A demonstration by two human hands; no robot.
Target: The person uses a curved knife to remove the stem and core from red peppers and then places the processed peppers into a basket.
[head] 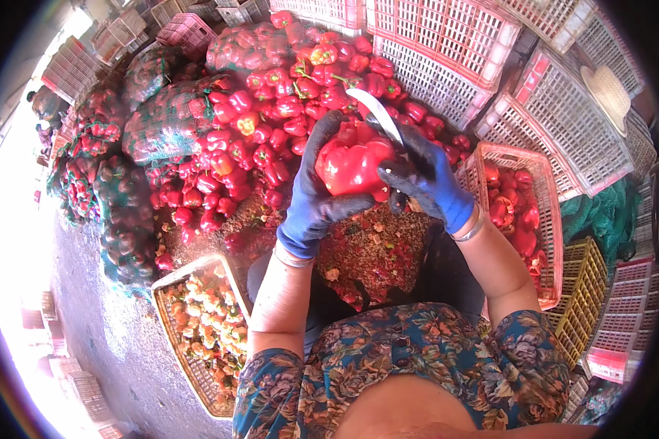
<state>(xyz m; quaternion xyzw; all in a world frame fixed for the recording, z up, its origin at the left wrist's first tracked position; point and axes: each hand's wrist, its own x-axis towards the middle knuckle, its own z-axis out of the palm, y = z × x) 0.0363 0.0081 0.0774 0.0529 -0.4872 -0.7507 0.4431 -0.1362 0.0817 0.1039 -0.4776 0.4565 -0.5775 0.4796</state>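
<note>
My left hand (316, 192), in a blue work glove with a black coated palm, grips a large red bell pepper (357, 167) from its left side and below. The pepper's top looks cut open, with ragged edges. A knife with a curved, pale blade (374, 108) is in my right hand (425, 173), gloved the same way. Its blade points up and to the left, above the pepper; the handle is hidden in the glove. The right fingers also touch the pepper's right side. Behind both hands lies a heap of whole red bell peppers (291, 107).
Left of me a crate (157, 299) holds pepper cores. On the right, a pink crate (552, 219) contains red peppers, beside a yellow crate (582, 296) and green netting (601, 217). Full mesh sacks (165, 123) lie at left. Stacked crates (439, 41), one bearing a straw hat (607, 96), stand behind.
</note>
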